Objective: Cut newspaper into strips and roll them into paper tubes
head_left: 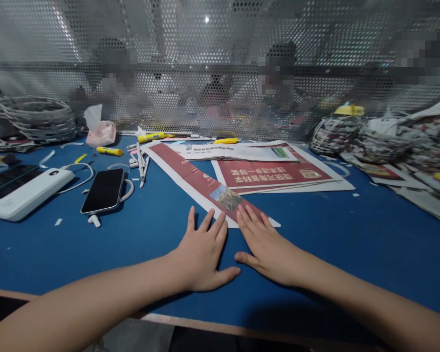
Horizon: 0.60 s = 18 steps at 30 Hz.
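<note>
My left hand point(201, 252) and my right hand point(266, 244) lie flat and open on the blue table point(352, 244), side by side, thumbs almost touching. Their fingertips rest on the near end of a long red and white newspaper strip point(201, 183) that runs diagonally away to the upper left. Neither hand holds anything. A stack of red and white newspaper sheets point(275, 171) lies just beyond the strip.
A black phone point(103, 190) with a white cable and a white power bank point(27, 193) lie at the left. Yellow glue sticks point(110, 151), rolled paper tubes point(141, 166), a tissue pack point(100, 129) and woven paper baskets point(337, 134) sit before a perforated metal screen point(220, 68); people sit behind it.
</note>
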Each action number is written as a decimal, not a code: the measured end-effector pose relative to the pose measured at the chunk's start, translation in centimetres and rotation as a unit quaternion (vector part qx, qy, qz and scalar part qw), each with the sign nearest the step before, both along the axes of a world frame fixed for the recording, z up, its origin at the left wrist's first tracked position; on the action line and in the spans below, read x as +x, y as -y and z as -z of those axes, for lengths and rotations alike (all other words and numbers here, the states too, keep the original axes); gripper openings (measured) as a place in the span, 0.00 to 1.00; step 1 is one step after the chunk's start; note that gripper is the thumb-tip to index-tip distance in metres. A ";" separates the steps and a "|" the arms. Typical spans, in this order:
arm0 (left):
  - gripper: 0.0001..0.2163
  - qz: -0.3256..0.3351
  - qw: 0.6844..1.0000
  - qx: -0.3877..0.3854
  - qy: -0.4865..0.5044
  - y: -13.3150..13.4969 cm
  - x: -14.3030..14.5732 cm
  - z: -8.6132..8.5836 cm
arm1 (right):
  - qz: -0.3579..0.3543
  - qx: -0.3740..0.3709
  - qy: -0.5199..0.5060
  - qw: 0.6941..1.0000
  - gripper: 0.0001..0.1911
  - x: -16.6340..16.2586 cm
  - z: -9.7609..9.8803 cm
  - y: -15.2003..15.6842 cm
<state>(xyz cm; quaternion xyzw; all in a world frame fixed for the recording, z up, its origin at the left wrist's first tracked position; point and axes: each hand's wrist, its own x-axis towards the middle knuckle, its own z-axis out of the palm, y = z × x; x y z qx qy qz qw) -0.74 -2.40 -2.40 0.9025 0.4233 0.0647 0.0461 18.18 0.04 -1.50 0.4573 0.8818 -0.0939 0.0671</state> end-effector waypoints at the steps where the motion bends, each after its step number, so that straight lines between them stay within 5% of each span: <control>1: 0.38 0.000 1.000 0.002 0.000 0.0 0.0 0.0 | -0.001 0.001 -0.004 1.000 0.46 0.1 0.0 0.0; 18: 0.36 -0.002 1.000 -0.016 0.004 0.0 0.1 -0.3 | -0.016 -0.036 -0.014 0.999 0.48 0.6 -0.6 -0.9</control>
